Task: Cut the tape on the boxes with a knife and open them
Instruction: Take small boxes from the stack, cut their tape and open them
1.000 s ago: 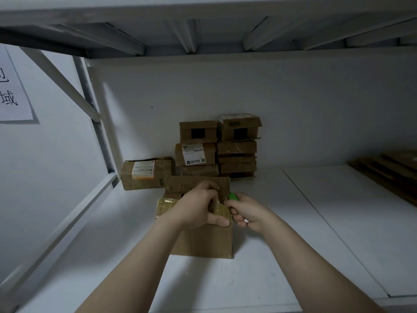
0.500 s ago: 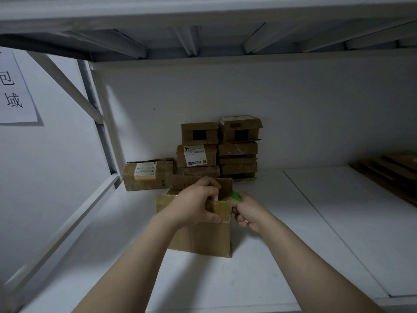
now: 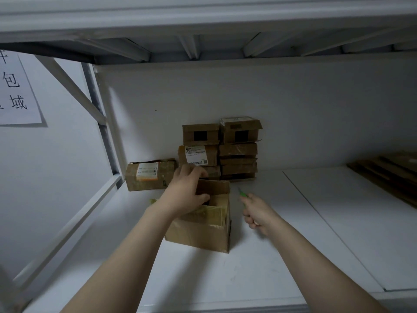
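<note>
A white shelf (image 3: pixel 259 279) runs wide under the ribbed underside of an upper shelf (image 3: pixel 203 19), closed at the back by a plain white wall (image 3: pixel 293 105). On the left, a slanted grey brace (image 3: pixel 72 86) crosses the frame, and a paper sign (image 3: pixel 15 91) with large black characters hangs on the side wall. A seam splits the shelf surface into two boards on the right, where flat cardboard (image 3: pixel 388 175) lies at the edge of view. Against the back wall stands a stack (image 3: pixel 239 152) of small brown boxes in two columns, one of them bearing a white shipping label. Just left of it a labelled box (image 3: pixel 149 175) lies on its side. In front of these, near the middle of the shelf, sits the box (image 3: pixel 203 233) being worked on, its top open and yellowish tape (image 3: pixel 214 215) loose along its near rim. The left hand (image 3: pixel 185 193) reaches over it from the left: its fingers (image 3: pixel 196 172) curl over the raised far flap (image 3: pixel 216 187) and the thumb presses the flap's inner face, pinching it. The right hand (image 3: pixel 257 213) hangs just right of the box, apart from it, curled into a fist round the knife (image 3: pixel 243 194). The knife's green end sticks out past the knuckles toward the back wall, level with the box's open top.
</note>
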